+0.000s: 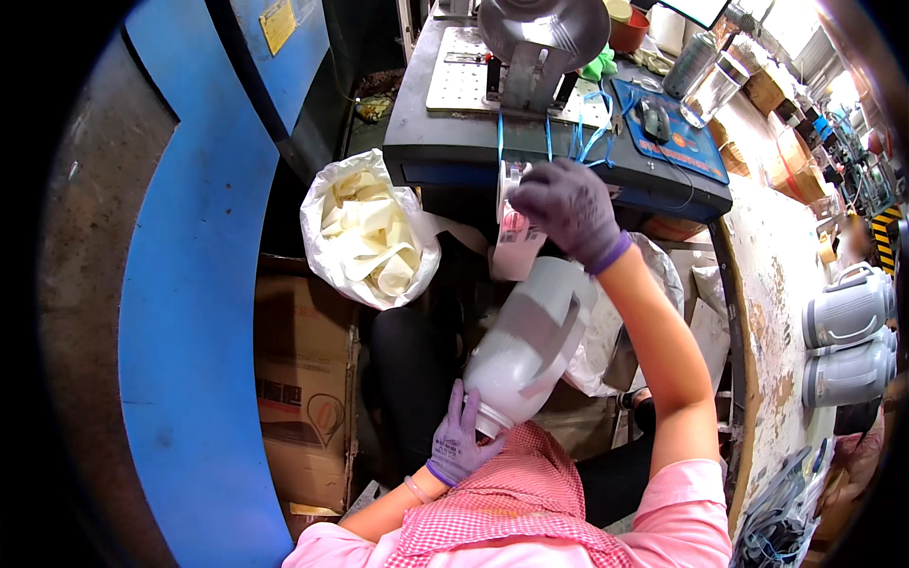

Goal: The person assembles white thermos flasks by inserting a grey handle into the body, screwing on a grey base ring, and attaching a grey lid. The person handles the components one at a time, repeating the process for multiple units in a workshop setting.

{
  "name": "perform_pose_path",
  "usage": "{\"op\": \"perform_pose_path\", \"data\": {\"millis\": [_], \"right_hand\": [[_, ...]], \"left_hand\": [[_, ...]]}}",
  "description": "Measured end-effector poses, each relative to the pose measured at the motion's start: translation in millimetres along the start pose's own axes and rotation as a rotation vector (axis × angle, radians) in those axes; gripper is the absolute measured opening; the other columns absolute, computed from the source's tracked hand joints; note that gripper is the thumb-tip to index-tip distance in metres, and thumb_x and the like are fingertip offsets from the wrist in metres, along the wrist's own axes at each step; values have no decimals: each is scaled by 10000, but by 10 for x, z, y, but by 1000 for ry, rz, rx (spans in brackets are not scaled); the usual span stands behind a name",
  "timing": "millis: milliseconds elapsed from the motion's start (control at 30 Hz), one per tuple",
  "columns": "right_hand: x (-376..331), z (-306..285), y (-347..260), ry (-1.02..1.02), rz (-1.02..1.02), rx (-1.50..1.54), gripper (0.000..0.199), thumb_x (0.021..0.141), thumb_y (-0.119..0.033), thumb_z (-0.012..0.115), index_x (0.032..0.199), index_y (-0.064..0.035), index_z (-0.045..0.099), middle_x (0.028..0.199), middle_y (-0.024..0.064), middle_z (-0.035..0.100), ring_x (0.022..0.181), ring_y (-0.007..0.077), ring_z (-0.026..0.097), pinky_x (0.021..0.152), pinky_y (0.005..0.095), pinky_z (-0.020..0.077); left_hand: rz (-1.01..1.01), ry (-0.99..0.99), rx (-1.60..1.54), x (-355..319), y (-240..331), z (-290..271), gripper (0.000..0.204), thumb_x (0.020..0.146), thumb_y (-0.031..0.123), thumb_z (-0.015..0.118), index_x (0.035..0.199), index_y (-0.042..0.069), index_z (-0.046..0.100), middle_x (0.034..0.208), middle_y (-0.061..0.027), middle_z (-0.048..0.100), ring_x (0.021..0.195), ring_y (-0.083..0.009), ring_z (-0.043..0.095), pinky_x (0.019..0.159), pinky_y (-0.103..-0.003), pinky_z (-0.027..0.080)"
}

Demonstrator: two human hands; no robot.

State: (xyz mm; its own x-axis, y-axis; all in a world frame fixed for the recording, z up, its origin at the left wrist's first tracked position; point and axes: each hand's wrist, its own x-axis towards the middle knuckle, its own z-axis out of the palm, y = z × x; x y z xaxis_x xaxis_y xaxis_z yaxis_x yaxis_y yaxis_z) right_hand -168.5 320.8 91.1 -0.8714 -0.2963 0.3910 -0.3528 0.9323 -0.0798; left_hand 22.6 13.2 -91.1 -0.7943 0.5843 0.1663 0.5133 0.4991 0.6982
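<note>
A pale grey plastic jug with a side handle lies tilted across my lap, its threaded neck toward me. My left hand, in a purple-grey glove, grips it at the neck. My right hand, gloved alike, is raised beyond the jug's far end. Its fingers are pinched at a strip of printed labels, which hangs from a roll below the table edge. The fingertips are partly hidden by the hand.
A white bag of cream-coloured strips stands left of the strings on the dark table. Below it is a cardboard box. A metal bowl-shaped fixture and a mouse sit on the table. Grey jugs are stacked at right.
</note>
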Motion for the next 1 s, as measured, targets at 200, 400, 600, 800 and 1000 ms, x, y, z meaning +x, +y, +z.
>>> {"op": "perform_pose_path", "data": {"millis": [200,400,600,800,1000], "right_hand": [[-1270,-283,-679,282,234,464,157,831,-98,728,982,-113,686,1000,52,650,920,195,640,756,288,515],[-2353,-26,-286,572,1326,1254,194,935,-228,709,991,-46,670,808,-30,624,675,31,549,583,173,427],[-2446,832,6,553,1412,1565,236,922,-250,721,1005,-40,651,812,-13,623,642,39,541,545,181,423],[-2333,1138,79,524,1397,1554,223,921,-236,707,990,-32,649,793,-7,630,646,57,549,564,193,431],[-2384,1293,107,562,1413,1614,232,912,-227,714,1001,-24,647,789,-6,635,643,59,543,583,209,439]], "left_hand": [[-12,-1,-22,3,8,14,1075,723,395,822,1513,-42,240,1497,-398,287,1280,-523,484,960,-454,529],[16,-91,22,-87,77,56,1126,711,307,844,1532,-37,155,1507,-406,247,1341,-532,411,1014,-472,492],[54,-74,70,-55,80,120,1115,709,275,836,1536,-25,151,1505,-376,274,1358,-510,392,1075,-479,424],[9,-77,106,-52,95,184,1118,703,276,832,1539,-18,149,1510,-331,297,1359,-482,397,1100,-463,392],[-31,-113,82,-22,106,197,1107,718,307,820,1541,-17,155,1521,-369,251,1392,-514,335,1121,-485,368]]}}
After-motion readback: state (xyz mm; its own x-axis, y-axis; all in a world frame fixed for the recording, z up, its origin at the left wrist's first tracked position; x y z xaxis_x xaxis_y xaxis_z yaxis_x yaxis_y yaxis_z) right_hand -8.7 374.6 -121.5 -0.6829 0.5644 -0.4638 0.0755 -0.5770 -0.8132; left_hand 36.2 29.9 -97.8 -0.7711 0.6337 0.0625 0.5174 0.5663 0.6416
